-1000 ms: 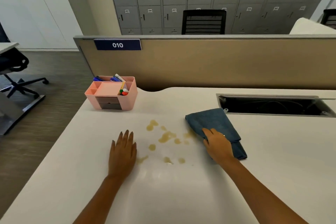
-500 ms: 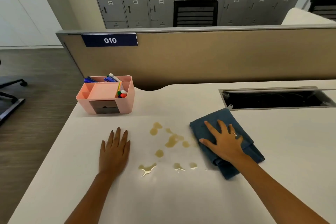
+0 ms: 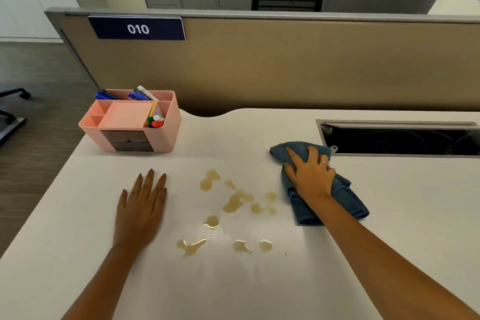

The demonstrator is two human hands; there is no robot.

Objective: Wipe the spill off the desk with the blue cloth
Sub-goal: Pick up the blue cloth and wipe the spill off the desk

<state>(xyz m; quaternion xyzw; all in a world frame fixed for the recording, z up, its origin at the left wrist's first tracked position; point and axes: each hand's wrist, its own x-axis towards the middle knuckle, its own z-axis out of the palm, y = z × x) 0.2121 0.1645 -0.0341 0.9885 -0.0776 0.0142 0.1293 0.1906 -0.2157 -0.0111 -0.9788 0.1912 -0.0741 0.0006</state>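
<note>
Head view: right hand, flat a moment ago, now bunches and grasps the blue cloth beside the untouched spill; left hand rests released on the counter. Wiping appears imminent.

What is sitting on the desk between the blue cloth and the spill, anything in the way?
Nothing visible. The right hand rests on the blue cloth, and the spill begins just to its left across bare desk. The pink organizer sits farther back, and the left hand lies flat beyond the puddles.
</note>
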